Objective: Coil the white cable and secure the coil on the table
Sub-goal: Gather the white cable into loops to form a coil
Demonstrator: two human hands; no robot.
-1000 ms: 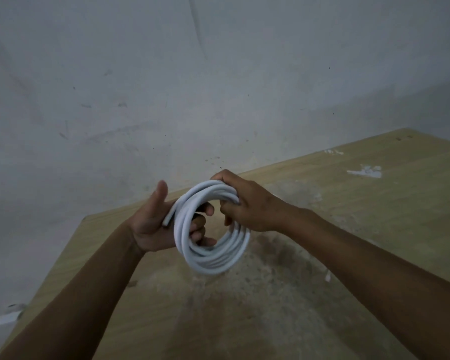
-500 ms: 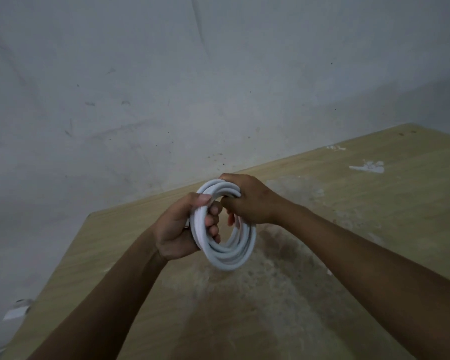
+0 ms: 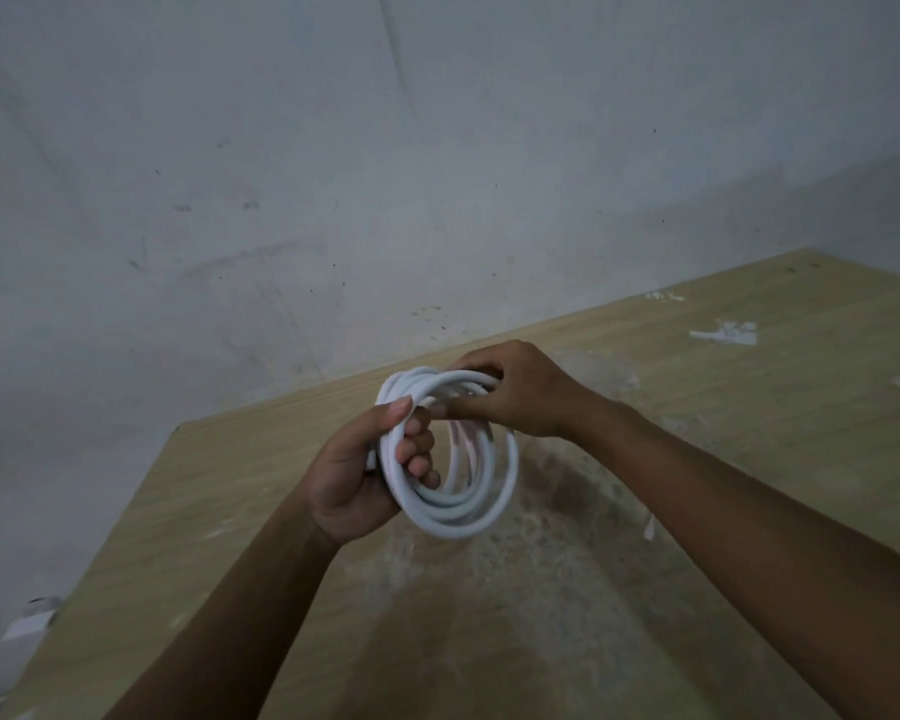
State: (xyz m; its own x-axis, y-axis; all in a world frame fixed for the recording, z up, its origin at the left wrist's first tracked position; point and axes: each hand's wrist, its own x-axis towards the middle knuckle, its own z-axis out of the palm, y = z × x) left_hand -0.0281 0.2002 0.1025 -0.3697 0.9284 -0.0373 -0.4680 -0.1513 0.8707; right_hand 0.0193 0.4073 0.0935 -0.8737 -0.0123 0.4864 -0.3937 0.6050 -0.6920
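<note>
The white cable (image 3: 455,514) is wound into a coil of several loops and hangs upright in the air above the wooden table (image 3: 261,470). My left hand (image 3: 357,472) grips the coil's left side, fingers curled through the loops and thumb over the top. My right hand (image 3: 515,389) holds the coil's top right part with curled fingers. Both hands hide parts of the loops, and no cable end shows.
A grey plaster wall (image 3: 333,174) rises right behind the table's far edge. White paint blotches (image 3: 726,332) mark the table at the right. A dusty worn patch (image 3: 541,589) lies under the coil. Past the table's left edge a small white object (image 3: 32,618) lies on the floor.
My left hand has closed more fully round the coil's left side, thumb over the top. The coil has turned a little, showing more of its ring, and both hands stay close together.
</note>
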